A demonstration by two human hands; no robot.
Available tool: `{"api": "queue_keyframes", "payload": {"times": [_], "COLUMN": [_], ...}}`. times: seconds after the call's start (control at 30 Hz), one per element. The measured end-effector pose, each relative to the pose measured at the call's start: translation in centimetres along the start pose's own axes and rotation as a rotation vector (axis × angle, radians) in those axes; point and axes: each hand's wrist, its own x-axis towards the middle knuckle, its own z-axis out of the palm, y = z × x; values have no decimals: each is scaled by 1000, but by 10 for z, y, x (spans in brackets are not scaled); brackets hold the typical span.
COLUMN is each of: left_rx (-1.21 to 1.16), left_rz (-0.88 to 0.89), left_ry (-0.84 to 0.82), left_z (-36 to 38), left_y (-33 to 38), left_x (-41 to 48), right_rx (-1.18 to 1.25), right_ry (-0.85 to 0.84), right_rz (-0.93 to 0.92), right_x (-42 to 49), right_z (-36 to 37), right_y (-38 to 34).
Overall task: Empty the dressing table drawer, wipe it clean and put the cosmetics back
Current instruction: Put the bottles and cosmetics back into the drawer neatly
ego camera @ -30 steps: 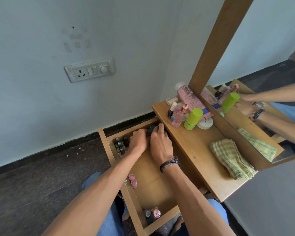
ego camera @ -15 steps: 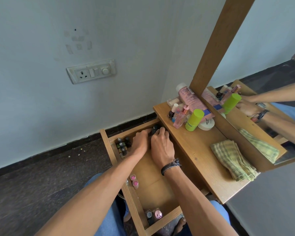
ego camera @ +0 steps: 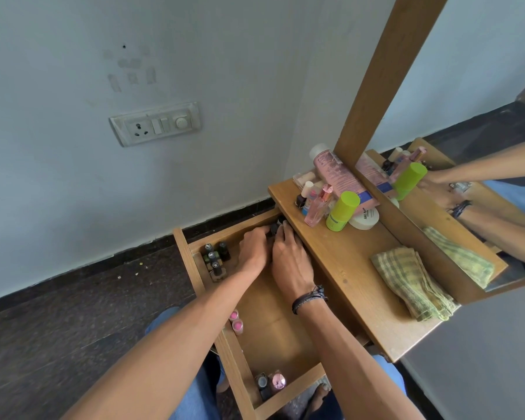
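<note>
While the drawer (ego camera: pixel 273 325) stood open at lower centre, left hand (ego camera: pixel 255 250) and right hand (ego camera: pixel 290 262) curled together around dark bottles (ego camera: pixel 274 229) in its far corner, cosmetics (ego camera: pixel 342 211) and cloth (ego camera: pixel 412 286) on the surface (ego camera: pixel 346 268) at right.

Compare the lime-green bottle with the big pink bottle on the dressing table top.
The lime-green bottle stands upright; the pink bottle lies slanted. The lime-green bottle is shorter with a lime cap; the pink bottle is longer with a white cap. Both sit on the tabletop.
</note>
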Motion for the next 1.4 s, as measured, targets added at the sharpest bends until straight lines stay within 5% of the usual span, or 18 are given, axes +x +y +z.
{"api": "queue_keyframes", "payload": {"times": [0.4, 0.6, 0.83, 1.4], "left_rx": [360, 488, 453, 431], "left_rz": [286, 132, 167, 191], "left_ry": [91, 128, 7, 17], "left_z": [6, 7, 11, 9], "left_y": [-12, -13, -9, -14], "left_x": [8, 7, 3, 8], "right_rx": [80, 93, 243, 355], "right_ry": [128, -13, -144, -210], "right_rz": [-21, 127, 207, 129], "right_x": [-54, -94, -98, -52], "right_z": [-2, 0, -1, 9], "right_y": [-1, 10, 25, 23]}}
